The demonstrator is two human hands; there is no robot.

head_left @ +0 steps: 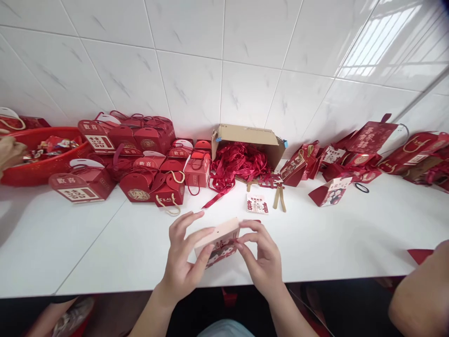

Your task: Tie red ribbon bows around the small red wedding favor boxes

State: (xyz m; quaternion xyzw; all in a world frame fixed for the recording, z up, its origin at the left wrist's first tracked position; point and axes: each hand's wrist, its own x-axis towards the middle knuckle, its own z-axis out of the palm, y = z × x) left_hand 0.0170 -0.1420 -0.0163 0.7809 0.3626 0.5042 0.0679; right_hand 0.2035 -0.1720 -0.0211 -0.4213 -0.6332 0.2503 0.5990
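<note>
Between my two hands, just over the table's front part, is a small paper gift box (224, 242) with a pale top edge, a small hole in it and a red printed picture on its face. My left hand (187, 255) grips its left side, thumb on the printed front and fingers at the top. At the right edge, my right hand (261, 255) pinches the box between thumb and fingertips. Beyond the hands lie a flat printed card (257, 204) and gold ribbon strips (279, 199).
A cardboard box (249, 135) spills red ribbon (242, 161) near the tiled wall. Red gift boxes (82, 182) stand in rows at left, more (329, 192) at right. A person's hand (12, 152) reaches over a red basin (45, 175) of sweets. Another person's arm (421, 285) is at right.
</note>
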